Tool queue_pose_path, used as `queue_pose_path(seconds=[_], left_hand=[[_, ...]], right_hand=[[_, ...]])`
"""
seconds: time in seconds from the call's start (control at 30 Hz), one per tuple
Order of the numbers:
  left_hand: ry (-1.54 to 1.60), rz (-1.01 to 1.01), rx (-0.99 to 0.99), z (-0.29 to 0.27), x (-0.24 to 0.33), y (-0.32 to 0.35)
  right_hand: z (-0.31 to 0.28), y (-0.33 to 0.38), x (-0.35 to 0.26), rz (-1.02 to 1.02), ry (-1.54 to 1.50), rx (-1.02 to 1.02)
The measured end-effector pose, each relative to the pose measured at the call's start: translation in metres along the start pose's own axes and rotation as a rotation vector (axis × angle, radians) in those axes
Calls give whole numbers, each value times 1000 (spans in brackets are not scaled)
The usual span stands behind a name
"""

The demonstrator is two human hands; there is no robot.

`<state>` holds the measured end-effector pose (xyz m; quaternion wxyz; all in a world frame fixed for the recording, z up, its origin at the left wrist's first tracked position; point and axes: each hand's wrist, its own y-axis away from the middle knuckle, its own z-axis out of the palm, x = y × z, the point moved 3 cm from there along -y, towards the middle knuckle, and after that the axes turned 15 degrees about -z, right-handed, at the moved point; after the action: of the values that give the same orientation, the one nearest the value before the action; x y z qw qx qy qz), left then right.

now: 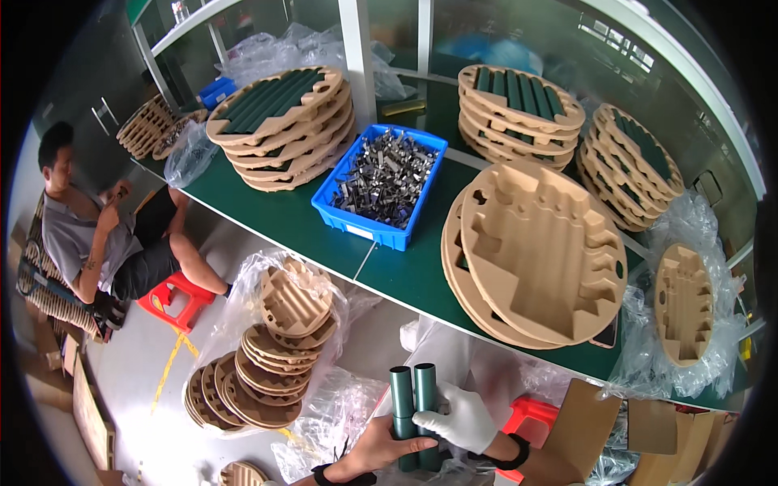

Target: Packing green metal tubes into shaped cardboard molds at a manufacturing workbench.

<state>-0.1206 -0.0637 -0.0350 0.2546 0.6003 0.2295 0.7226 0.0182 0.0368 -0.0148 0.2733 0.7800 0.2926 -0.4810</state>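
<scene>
Two dark green, glossy tubes stand upright side by side at the bottom centre, their round ends toward the table. My left hand, bare with a dark band at the wrist, is closed around them from the left, its thumb lying across the front. From the right, my right hand in a white glove grips the same tubes, thumb across the right one. A seam crosses the left tube about midway. The lower ends are partly hidden by my hands. On the green table ahead, an empty round cardboard-coloured tray tops a small stack.
A blue bin holds many small metal clips. Tray stacks with green tubes line the table's back. More trays stand in plastic on the floor. At left a person sits on a red stool. Cardboard boxes lie lower right.
</scene>
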Motion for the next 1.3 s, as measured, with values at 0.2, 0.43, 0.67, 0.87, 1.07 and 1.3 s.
queue_pose_path(seconds=[0.2, 0.43, 0.67, 0.87, 1.07, 1.3], left_hand=[[-286, -24, 201, 5, -7, -6], [-404, 68, 296, 1, -24, -16], [65, -31, 85, 4, -12, -21], [129, -136, -7, 6, -22, -32], [-34, -188, 92, 7, -20, -29], [7, -207, -25, 8, -25, -31]], right_hand=[[5, 2, 32, -21, -374, 161], [2, 7, 46, 146, -653, 175], [-2, 13, 58, 170, -933, 154], [-1, 12, 57, 136, -858, 141], [-12, 9, 58, 205, -417, 9], [-31, 11, 58, 173, -516, -18]])
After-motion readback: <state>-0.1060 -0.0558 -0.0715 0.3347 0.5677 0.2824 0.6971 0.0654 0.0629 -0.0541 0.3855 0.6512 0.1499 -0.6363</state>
